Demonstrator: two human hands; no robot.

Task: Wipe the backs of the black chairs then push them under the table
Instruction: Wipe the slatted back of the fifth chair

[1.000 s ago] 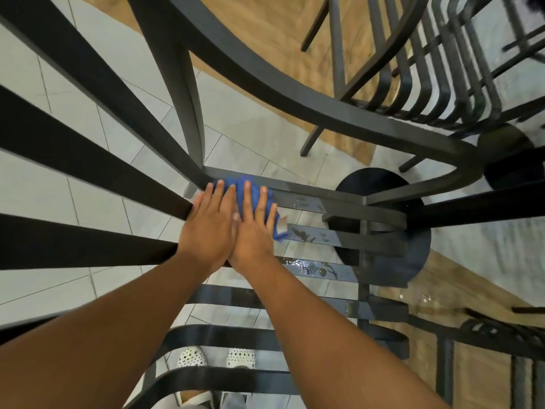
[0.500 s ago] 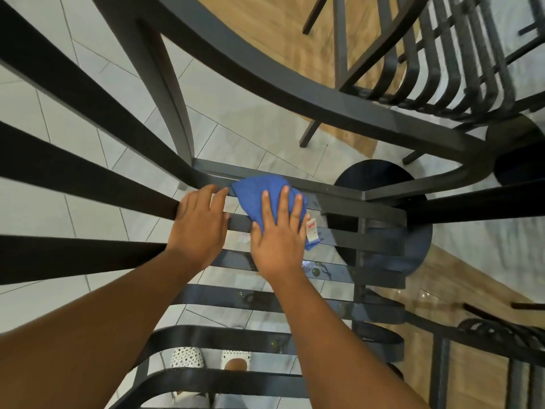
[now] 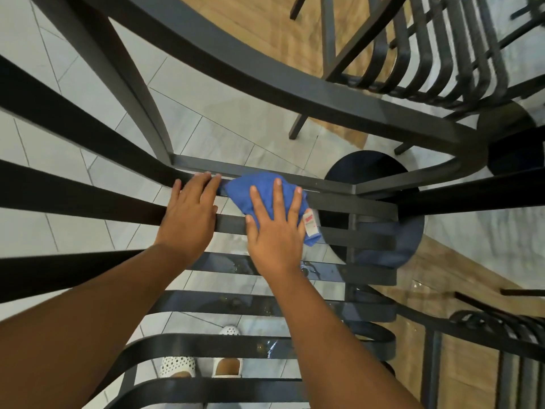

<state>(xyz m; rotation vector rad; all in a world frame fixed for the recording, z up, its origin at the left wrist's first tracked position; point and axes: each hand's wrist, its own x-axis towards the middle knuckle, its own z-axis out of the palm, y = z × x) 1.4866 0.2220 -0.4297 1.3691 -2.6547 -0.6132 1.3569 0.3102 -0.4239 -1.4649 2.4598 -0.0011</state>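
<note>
Pressing my flat right hand (image 3: 275, 231) on the blue cloth (image 3: 265, 191), I have slid it right along the black chair's (image 3: 295, 90) upper slats; my left hand (image 3: 190, 212) rests open beside it. Lower slats remain wet.

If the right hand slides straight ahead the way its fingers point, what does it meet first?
Probably the black metal frame bar just beyond the blue cloth under the right hand; depth is uncertain.

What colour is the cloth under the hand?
Blue, with a small white tag; the cloth shows in the head view under the right hand.
</note>
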